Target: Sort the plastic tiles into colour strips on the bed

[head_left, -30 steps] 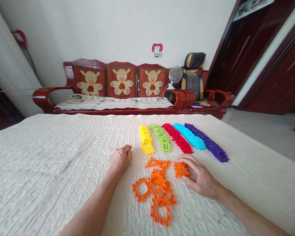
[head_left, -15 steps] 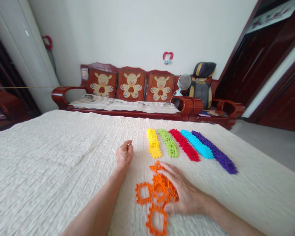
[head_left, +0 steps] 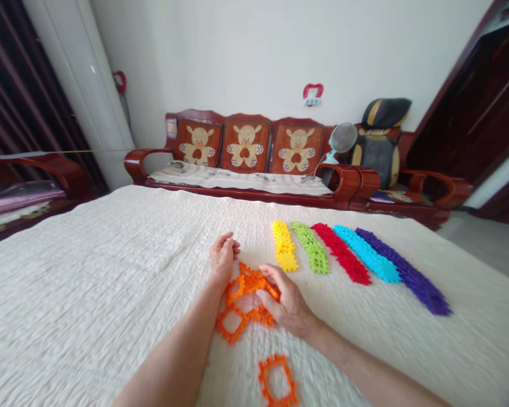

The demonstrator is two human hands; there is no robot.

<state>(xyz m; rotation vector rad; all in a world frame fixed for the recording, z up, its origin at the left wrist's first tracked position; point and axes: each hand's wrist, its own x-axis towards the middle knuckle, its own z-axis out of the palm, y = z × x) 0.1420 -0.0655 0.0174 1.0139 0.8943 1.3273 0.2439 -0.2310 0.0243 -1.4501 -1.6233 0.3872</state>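
Interlocking plastic building tiles in orange (head_left: 232, 323) lie in a loose pile between my hands, some square and hollow with toothed edges. My right hand (head_left: 290, 299) closes round part of the pile, thumb on the near side and fingers on the far side. My left hand (head_left: 223, 255) rests on its edge at the pile's upper left, its fingers loosely bent and apart, with nothing in them. The orange pieces reach its wrist. One orange frame tile (head_left: 262, 380) lies by itself nearer to me. How many pieces my right hand grips is hidden.
Beyond my right hand lie rows of tiles: yellow (head_left: 284, 246), green (head_left: 311, 249), red (head_left: 341, 254), light blue (head_left: 367, 254) and purple (head_left: 407, 274). They lie on a cream quilted cover (head_left: 123, 271). A wooden sofa (head_left: 237, 192) stands behind, with a small fan (head_left: 343, 137).
My right hand has moved the orange pile away from me and left, up to my left wrist. One frame tile stayed behind. My left fingers have loosened. The view has turned left.
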